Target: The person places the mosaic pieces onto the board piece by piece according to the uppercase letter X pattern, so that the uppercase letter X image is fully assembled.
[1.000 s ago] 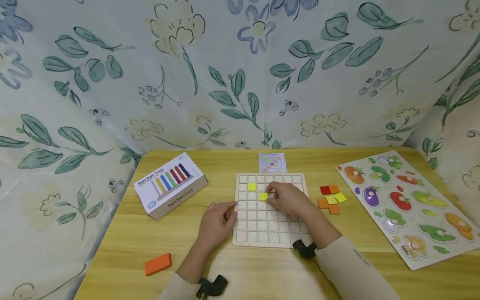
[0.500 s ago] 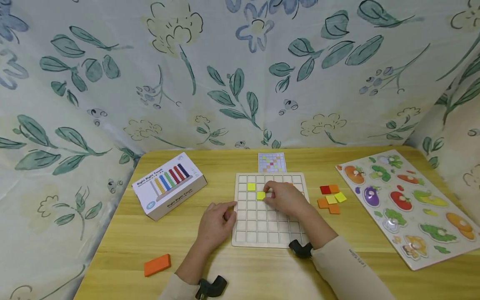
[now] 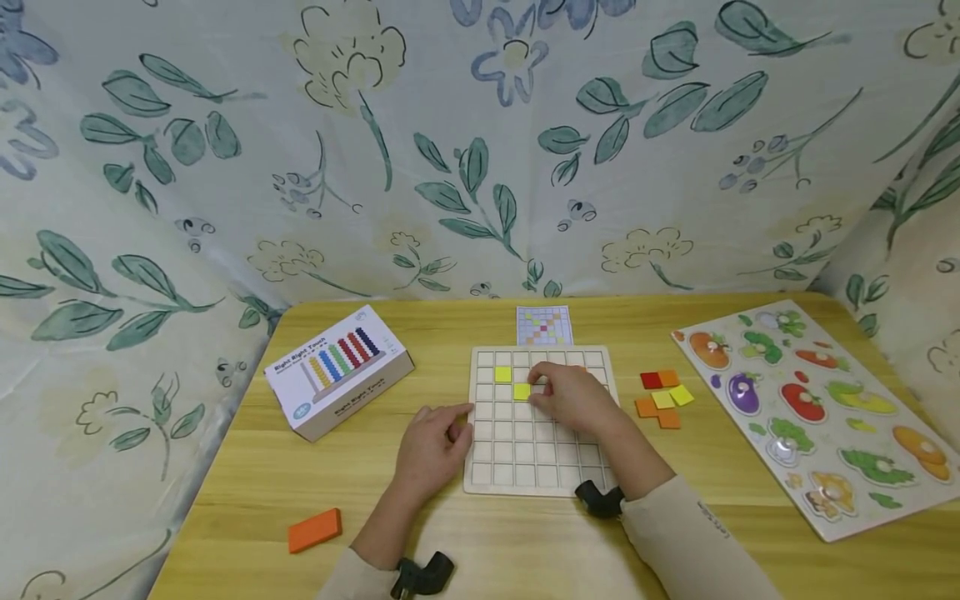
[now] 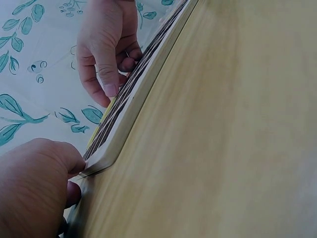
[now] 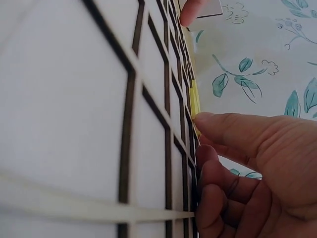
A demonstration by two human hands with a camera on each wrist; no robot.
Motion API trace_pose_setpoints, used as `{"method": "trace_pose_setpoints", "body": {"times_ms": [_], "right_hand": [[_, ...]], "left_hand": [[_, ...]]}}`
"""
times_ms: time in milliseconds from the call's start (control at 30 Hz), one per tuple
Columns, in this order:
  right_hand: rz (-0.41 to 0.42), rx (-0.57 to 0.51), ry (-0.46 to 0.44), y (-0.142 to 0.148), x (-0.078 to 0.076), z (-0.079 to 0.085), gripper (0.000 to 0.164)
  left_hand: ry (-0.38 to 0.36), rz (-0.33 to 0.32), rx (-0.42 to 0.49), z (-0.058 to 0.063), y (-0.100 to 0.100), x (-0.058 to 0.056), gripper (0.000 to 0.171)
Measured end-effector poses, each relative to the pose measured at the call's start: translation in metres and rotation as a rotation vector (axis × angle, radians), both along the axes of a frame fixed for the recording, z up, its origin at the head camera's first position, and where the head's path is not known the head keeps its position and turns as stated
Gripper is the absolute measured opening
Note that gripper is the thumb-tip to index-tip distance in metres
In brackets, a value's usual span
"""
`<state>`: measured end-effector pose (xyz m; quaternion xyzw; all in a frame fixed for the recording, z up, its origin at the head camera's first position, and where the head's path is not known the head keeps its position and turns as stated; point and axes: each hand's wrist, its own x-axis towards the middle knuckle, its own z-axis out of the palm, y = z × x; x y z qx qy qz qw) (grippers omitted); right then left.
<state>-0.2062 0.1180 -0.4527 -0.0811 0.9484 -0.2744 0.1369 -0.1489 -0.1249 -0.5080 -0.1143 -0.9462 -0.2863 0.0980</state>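
A square wooden grid board (image 3: 504, 492) lies on the table, its cells bordered by dark grooves. My right hand (image 3: 573, 400) reaches over it and pinches the right side of a yellow square tile (image 3: 521, 392); in the right wrist view the thumb touches this yellow tile (image 5: 194, 101). A second yellow tile (image 3: 503, 374) sits in a cell up and to the left. Behind my right hand an orange tile (image 3: 582, 367) is mostly hidden. My left hand (image 3: 430, 450) rests beside the board, its straight index fingertip touching the left edge.
Loose red, orange and yellow tiles (image 3: 663, 400) lie right of the board. A colored grid card (image 3: 544, 326) is behind it. A vegetable puzzle board (image 3: 817, 408) lies far right, a white toy box (image 3: 341, 371) left, and an orange block (image 3: 315, 530) front left.
My right hand has shifted slightly left with the yellow tile, which now lies squarely in its cell. Between the last two head frames hardly anything moves. The left hand has kept its place.
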Motion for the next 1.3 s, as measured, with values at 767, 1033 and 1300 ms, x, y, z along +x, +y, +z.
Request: {"method": "trace_pose_setpoints", "body": {"times_ms": [767, 1033, 1300], "right_hand": [[-0.038, -0.11, -0.019, 0.025, 0.007, 0.003, 0.027], [-0.144, -0.131, -0.041, 0.069, 0.011, 0.011, 0.032], [-0.228, -0.119, -0.013, 0.122, 0.011, 0.004, 0.04]], "left_hand": [[0.004, -0.005, -0.003, -0.001, 0.0, 0.001, 0.031], [0.01, -0.002, -0.01, -0.002, 0.0, 0.001, 0.03], [0.01, -0.001, 0.0, -0.003, 0.001, 0.0, 0.029]]}}
